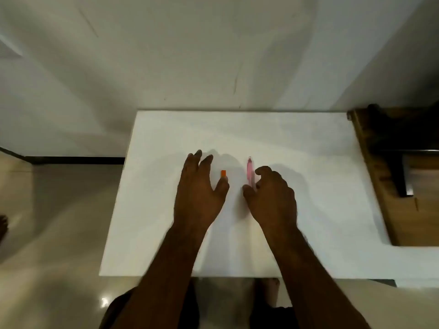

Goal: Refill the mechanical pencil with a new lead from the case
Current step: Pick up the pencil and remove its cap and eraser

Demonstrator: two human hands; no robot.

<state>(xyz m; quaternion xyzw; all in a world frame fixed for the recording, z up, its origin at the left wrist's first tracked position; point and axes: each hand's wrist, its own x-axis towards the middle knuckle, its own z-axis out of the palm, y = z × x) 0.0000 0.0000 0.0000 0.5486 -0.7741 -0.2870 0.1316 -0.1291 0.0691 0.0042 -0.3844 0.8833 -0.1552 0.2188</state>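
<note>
A pale, unadorned wall (166,55) backs a white table (308,210), which stands on a glossy beige tiled floor (59,233); a brown wooden piece of furniture (380,174) butts against the table's right edge. Both bare forearms reach in over the table's near edge, and the hands sit around the middle of the tabletop. The left hand (199,193) is spread, palm down, fingers apart and extended toward the far edge, clamped on nothing; its thumb tip touches or nearly touches the near end of a small orange lead case (223,173), which lies on the table just right of that hand's fingers. The right hand (273,198) is loosely curled, the index finger hooked and the thumb pointing left; whether it grips anything cannot be told from this blurred view. A pink mechanical pencil (250,169) lies beside that hand's left side, running lengthwise toward the far edge, its near end hidden between the thumb and the curled fingers. The case and the pencil lie near each other, apart, with bare tabletop between them. Beneath the near edge the person's dark clothing (123,309) shows.
</note>
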